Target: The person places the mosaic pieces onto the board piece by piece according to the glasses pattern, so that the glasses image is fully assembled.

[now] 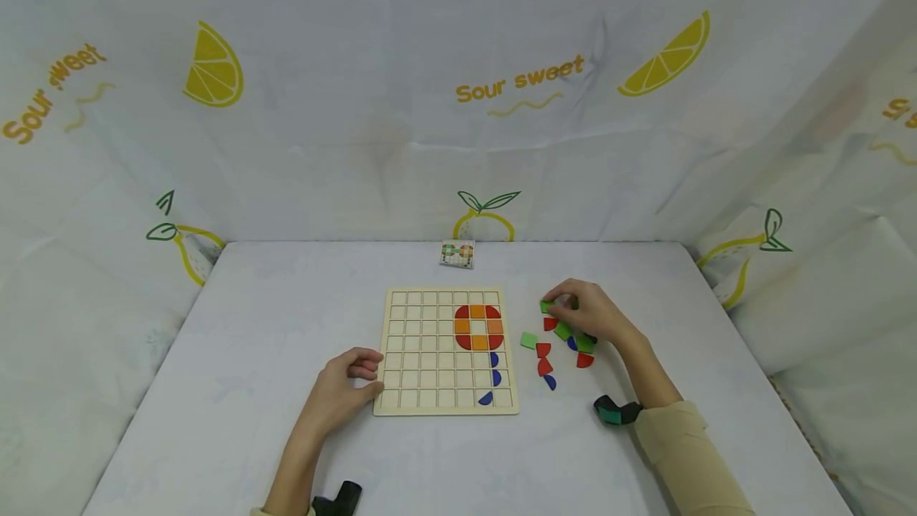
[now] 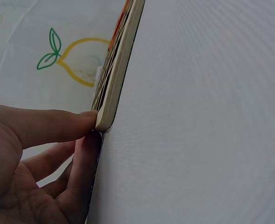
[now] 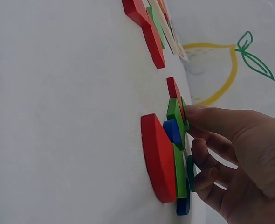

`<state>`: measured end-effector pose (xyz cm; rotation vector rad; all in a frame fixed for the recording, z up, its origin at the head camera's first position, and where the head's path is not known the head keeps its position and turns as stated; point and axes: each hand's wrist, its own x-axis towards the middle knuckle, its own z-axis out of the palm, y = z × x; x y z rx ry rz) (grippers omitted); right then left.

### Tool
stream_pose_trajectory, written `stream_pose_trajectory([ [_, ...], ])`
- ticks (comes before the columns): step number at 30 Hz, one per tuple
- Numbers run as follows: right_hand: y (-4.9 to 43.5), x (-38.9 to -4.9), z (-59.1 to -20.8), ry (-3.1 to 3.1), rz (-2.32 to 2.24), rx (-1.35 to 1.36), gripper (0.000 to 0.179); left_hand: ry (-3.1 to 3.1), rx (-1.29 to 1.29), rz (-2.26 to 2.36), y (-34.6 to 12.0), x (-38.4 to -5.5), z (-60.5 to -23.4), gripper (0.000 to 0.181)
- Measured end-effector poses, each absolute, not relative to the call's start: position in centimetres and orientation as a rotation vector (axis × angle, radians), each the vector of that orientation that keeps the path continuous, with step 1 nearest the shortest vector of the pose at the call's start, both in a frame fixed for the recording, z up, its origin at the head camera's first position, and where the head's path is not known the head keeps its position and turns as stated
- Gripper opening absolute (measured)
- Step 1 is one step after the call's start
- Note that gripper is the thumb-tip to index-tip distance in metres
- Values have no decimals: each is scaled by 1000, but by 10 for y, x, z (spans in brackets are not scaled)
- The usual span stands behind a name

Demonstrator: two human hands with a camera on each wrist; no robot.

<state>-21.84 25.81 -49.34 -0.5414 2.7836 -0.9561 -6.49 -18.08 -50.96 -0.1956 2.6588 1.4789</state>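
A pale wooden grid board [image 1: 423, 411] lies flat, with red corner pieces [image 1: 462, 341] and orange squares [image 1: 478, 311] forming a ring at its upper right. Several blue segment pieces [image 1: 497, 378] sit in the cells below that ring. My left hand [image 1: 337, 392] is at the board's left edge, its thumb [image 2: 58, 126] touching the rim near the corner and the other fingers loosely bent. To the board's right, my right hand [image 1: 589, 310] reaches over loose pieces, with thumb and forefinger pinching a green square [image 1: 546, 306]. Its other fingers are curled above nearby tiles.
Loose red pieces [image 1: 544, 366], a lighter green square [image 1: 528, 340] and a blue segment [image 1: 550, 382] lie between board and right hand. More green, red and blue tiles cluster below that hand. A small pattern card [image 1: 457, 254] stands at the back, before the lemon-print curtain [image 1: 322, 166].
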Motion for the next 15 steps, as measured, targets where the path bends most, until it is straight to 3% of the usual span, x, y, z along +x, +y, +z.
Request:
stream_pose_trajectory([
  [15,269,-230,-495,2698,-941,-468,29,2668,-200,1470,-180,-65,-509,39],
])
